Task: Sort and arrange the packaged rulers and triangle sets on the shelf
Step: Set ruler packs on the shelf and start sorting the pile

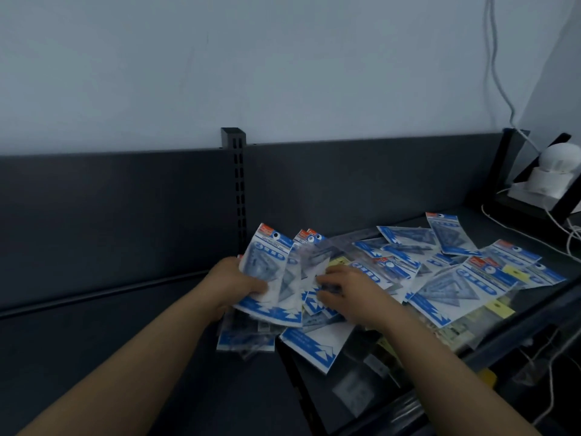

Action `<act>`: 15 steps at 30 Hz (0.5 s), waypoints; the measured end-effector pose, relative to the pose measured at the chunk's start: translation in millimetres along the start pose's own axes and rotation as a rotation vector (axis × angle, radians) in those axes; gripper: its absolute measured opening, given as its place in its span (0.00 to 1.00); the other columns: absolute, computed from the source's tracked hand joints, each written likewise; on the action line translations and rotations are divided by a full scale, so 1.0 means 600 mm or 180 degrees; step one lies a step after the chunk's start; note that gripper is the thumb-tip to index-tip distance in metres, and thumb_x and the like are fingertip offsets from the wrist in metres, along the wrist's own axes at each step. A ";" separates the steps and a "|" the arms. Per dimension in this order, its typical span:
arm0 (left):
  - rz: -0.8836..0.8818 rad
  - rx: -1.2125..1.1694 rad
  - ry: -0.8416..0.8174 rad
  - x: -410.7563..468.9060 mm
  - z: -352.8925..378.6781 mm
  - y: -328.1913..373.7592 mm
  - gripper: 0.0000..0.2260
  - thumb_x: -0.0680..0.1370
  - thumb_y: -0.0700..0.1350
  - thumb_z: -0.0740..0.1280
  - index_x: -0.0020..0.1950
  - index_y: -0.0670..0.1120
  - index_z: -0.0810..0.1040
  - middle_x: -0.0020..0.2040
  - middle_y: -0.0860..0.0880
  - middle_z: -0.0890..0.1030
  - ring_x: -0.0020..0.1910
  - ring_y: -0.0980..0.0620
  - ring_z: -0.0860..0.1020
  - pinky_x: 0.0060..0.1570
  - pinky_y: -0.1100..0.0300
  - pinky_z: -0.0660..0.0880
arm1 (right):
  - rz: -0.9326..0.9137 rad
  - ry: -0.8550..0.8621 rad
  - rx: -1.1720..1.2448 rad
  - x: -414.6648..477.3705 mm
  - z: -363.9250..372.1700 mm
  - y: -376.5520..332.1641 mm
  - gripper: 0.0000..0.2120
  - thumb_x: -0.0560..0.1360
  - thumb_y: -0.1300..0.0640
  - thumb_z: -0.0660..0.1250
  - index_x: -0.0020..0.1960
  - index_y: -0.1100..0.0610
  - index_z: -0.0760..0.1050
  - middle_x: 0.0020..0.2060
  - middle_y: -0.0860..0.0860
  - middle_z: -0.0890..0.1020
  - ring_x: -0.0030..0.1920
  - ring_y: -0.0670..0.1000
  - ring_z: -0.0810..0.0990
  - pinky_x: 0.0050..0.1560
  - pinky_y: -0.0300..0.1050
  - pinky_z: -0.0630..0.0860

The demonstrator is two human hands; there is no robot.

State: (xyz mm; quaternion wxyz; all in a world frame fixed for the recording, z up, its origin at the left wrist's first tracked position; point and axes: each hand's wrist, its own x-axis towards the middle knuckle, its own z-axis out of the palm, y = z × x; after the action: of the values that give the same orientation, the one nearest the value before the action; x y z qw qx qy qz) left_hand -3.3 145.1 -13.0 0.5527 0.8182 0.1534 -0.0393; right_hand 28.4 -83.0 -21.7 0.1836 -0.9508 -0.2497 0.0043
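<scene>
My left hand point(234, 283) grips a fanned bunch of blue-and-white triangle set packets point(270, 269), held upright above the dark shelf point(110, 325). My right hand point(349, 291) lies just to the right of it, fingers curled onto the lower edges of the same packets. Several more triangle set packets point(456, 278) lie scattered in a loose heap to the right. One packet point(314, 344) lies flat below my hands, and another point(245, 338) lies under my left wrist. Clear ruler packs with yellow labels point(500, 306) show under the heap.
A black slotted upright point(237, 184) stands at the back panel. A white device point(553, 174) with white cables point(566, 234) sits on a raised black bracket at the right. The shelf's left half point(94, 341) is dark bare metal.
</scene>
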 end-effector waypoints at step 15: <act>0.0067 0.0241 0.0266 -0.016 0.011 -0.010 0.18 0.73 0.34 0.68 0.61 0.42 0.71 0.53 0.45 0.76 0.50 0.47 0.76 0.43 0.57 0.73 | 0.0237 0.0176 -0.0353 0.007 0.025 -0.007 0.22 0.76 0.41 0.60 0.68 0.47 0.72 0.54 0.49 0.80 0.59 0.52 0.74 0.67 0.50 0.64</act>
State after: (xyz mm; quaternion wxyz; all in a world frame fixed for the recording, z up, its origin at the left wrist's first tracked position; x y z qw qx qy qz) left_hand -13.3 138.9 -18.5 0.5149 0.8410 0.1660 -0.0051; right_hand 28.5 -72.4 -33.8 0.1372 -0.9679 -0.2088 -0.0291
